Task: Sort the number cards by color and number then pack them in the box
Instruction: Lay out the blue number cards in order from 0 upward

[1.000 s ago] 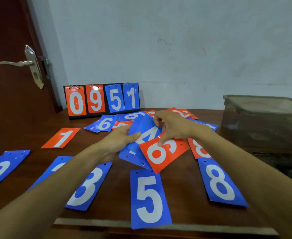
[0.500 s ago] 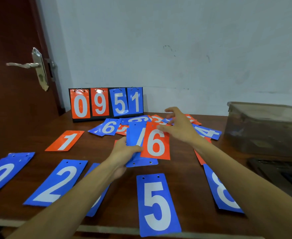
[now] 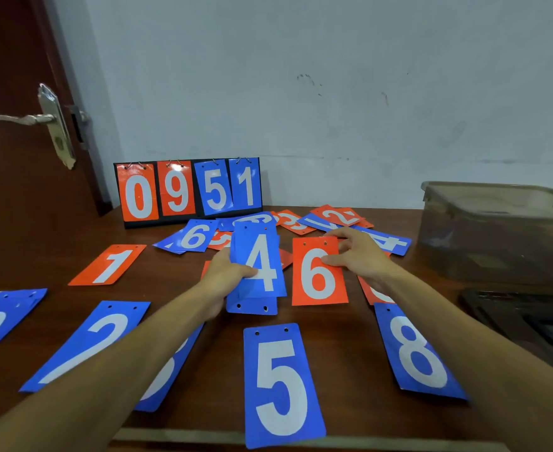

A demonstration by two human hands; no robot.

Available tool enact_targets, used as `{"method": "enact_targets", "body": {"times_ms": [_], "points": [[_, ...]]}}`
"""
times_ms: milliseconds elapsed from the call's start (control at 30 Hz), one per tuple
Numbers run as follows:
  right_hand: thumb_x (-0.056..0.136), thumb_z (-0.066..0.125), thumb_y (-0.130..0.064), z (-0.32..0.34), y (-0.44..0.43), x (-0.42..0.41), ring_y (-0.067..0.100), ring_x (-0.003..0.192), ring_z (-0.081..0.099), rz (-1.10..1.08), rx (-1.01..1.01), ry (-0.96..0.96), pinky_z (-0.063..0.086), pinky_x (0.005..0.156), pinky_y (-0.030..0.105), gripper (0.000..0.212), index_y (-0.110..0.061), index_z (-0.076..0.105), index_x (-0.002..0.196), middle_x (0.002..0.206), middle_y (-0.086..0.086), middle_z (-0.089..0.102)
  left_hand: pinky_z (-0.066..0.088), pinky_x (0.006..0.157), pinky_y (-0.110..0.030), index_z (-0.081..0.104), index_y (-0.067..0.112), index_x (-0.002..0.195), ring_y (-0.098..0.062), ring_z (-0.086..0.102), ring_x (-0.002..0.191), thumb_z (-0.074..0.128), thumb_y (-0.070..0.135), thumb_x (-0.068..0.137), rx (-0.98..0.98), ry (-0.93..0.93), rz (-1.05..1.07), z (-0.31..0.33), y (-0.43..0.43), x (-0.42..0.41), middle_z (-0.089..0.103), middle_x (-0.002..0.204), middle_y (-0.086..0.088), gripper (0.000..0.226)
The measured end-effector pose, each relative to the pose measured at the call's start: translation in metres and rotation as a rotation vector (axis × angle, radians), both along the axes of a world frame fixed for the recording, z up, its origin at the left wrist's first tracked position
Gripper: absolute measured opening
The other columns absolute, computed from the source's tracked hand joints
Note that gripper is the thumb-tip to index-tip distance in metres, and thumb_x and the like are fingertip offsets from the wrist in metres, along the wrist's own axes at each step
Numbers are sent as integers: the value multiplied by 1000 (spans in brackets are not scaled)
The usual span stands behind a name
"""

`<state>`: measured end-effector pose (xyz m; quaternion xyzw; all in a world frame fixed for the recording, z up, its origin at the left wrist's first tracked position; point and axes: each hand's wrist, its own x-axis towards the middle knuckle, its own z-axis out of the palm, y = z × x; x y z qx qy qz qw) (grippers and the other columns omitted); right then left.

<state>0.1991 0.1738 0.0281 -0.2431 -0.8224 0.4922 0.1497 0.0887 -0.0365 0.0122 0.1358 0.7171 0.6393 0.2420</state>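
Number cards (image 3: pixel 89 344), flat blue and orange rectangles with white digits, are spread all over the dark brown wooden worktop (image 3: pixel 56 256). Left hand (image 3: pixel 226 275) grips a stack of blue cards (image 3: pixel 262 265) dead centre with a 4 on top, thumb curled over the face; the lower cards are covered. Right hand (image 3: pixel 360 256) pinches the orange 6 card (image 3: pixel 317 278) by its right edge, just at 3 o'clock of the stack.

An orange card (image 3: pixel 376 293) under the right wrist is mostly hidden. The blue 3 (image 3: pixel 174 376) sits under the left forearm, and the blue 0 (image 3: pixel 4 316) at 9 o'clock gets cut by the frame. Blue 5 (image 3: pixel 281 383) lies at 6 o'clock.

The translucent grey plastic box (image 3: pixel 497 233) stands at 3 o'clock, and there's a jumbled pile (image 3: pixel 296 221) at 12.
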Motion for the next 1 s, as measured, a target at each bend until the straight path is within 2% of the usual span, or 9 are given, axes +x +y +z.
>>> {"method": "enact_targets", "body": {"times_ms": [100, 200, 267, 333, 500, 667, 767, 900, 1000], "points": [[81, 72, -11, -4, 11, -4, 17, 81, 67, 27, 0, -64, 57, 65, 29, 47, -21, 50, 122, 100, 4, 64, 54, 66, -32, 46, 16, 122, -23, 64, 96, 61, 5, 89, -84, 9, -11, -1, 11, -16, 60, 117, -7, 38], [82, 71, -10, -7, 20, -14, 15, 81, 67, 50, 29, -106, 56, 61, 26, 49, -21, 49, 124, 106, 6, 64, 51, 59, -30, 43, 13, 130, -23, 62, 94, 60, 6, 90, -113, -9, 33, -4, 24, -35, 57, 125, -10, 44], [81, 72, -10, -10, 25, -22, 20, 89, 68, 61, 46, -123, 59, 71, 32, 51, -21, 50, 125, 111, 8, 64, 47, 56, -28, 42, 12, 132, -19, 60, 89, 60, 8, 90, -131, 8, 60, -5, 32, -47, 56, 125, -7, 46], [80, 73, -12, -14, 28, -29, 22, 96, 67, 87, 74, -149, 58, 82, 39, 51, -22, 50, 124, 115, 9, 64, 45, 54, -25, 42, 12, 129, -13, 57, 79, 59, 9, 91, -140, 33, 61, -6, 38, -56, 55, 114, -4, 41], [77, 76, -18, -24, 25, -40, 20, 101, 66, 166, 167, -200, 56, 87, 38, 52, -21, 50, 123, 120, 7, 63, 45, 52, -23, 45, 16, 114, -7, 56, 70, 60, 8, 91, -82, 36, 91, -6, 45, -70, 56, 104, 0, 29], [75, 78, -28, -32, 6, -54, 18, 105, 62, 110, 402, -233, 54, 81, 26, 56, -18, 50, 122, 123, 5, 60, 50, 57, -27, 46, 15, 122, -12, 62, 78, 62, 9, 89, 38, 31, 190, -8, 37, -71, 60, 112, -3, 37], [74, 78, -34, -32, -4, -63, 18, 110, 56, 89, 528, -268, 50, 83, 27, 58, -18, 50, 123, 126, 5, 55, 50, 55, -28, 47, 14, 126, -13, 64, 78, 62, 10, 89, 89, 42, 215, -4, 28, -70, 61, 115, -5, 41], [75, 77, -36, -34, -8, -72, 18, 110, 57, 77, 513, -289, 53, 86, 30, 58, -18, 49, 123, 128, 6, 54, 55, 62, -32, 52, 15, 113, -19, 67, 84, 64, 8, 88, 159, 30, 213, 6, 19, -68, 65, 108, -6, 29], [76, 75, -41, -32, -9, -73, 20, 115, 53, 106, 533, -334, 50, 92, 32, 65, -17, 47, 130, 132, 6, 50, 56, 65, -34, 54, 13, 113, -23, 68, 88, 66, 6, 86, 157, 47, 166, 11, 12, -62, 67, 109, -7, 31]]}}
